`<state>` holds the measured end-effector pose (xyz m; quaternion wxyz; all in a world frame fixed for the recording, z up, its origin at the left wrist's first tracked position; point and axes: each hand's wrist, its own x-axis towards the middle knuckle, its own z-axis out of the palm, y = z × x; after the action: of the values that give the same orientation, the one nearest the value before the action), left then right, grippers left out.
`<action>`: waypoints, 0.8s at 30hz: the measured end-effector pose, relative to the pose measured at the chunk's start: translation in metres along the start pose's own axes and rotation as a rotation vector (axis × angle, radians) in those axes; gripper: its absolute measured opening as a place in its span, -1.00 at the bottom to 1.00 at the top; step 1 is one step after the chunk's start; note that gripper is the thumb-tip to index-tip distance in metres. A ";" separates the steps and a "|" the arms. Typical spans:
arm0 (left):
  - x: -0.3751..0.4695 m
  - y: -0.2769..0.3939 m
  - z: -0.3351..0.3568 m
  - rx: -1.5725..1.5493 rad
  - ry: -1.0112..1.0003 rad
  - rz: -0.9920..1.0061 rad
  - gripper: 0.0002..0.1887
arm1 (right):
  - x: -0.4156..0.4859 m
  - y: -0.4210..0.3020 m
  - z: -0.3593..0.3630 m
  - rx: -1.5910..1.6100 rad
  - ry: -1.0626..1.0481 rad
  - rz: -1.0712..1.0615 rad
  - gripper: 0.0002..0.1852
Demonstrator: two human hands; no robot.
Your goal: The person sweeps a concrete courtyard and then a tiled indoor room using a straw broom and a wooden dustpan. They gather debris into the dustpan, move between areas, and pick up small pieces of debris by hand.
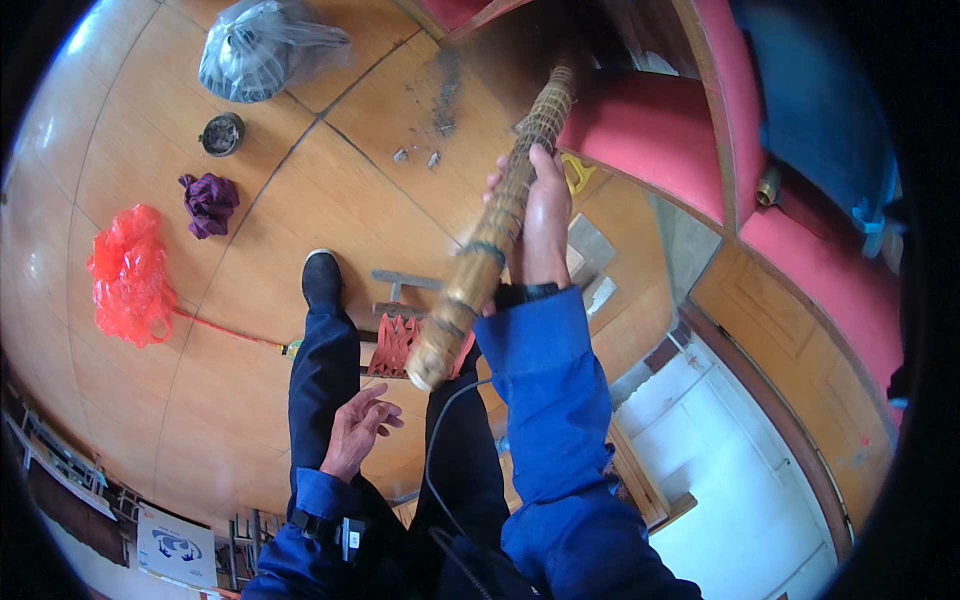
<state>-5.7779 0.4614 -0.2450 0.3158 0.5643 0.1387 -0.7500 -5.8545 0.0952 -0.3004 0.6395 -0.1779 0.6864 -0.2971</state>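
My right hand [546, 206] grips a long roll of bound bamboo or cane [480, 266] around its middle. The roll slants from a pale, blunt end near my knees up towards the pink furniture, and its far end lies in shadow. Dark bands circle the lower part, and a finer woven-looking wrap covers the upper part. Below and left of the blunt end, my left hand [364, 427] is raised over my thigh with fingers parted and nothing in them. Beneath the roll, a red strap-like seat [394, 346] on a wooden frame shows between my legs.
On the tiled floor at left lie a red plastic bag [133, 277], a purple checked cloth [210, 204], a small dark pot [223, 134] and a bulging clear bag [251, 56]. Ash-like debris [445, 97] is scattered ahead. Pink-panelled furniture [645, 120] borders the right.
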 end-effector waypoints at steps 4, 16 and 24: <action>-0.001 -0.001 0.001 0.010 0.001 -0.003 -0.51 | 0.045 -0.006 0.045 0.124 -0.056 -0.071 -0.68; -0.001 -0.006 -0.002 0.033 -0.015 -0.003 -0.52 | 0.039 0.016 0.030 -0.066 -0.013 -0.198 -0.69; -0.001 -0.012 -0.002 0.026 -0.027 0.023 -0.49 | -0.046 0.046 -0.045 -0.263 -0.150 -0.021 -0.53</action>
<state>-5.7832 0.4722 -0.2462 0.3190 0.5598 0.1182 -0.7556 -5.8868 0.1670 -0.2942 0.6569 -0.2889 0.6679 -0.1971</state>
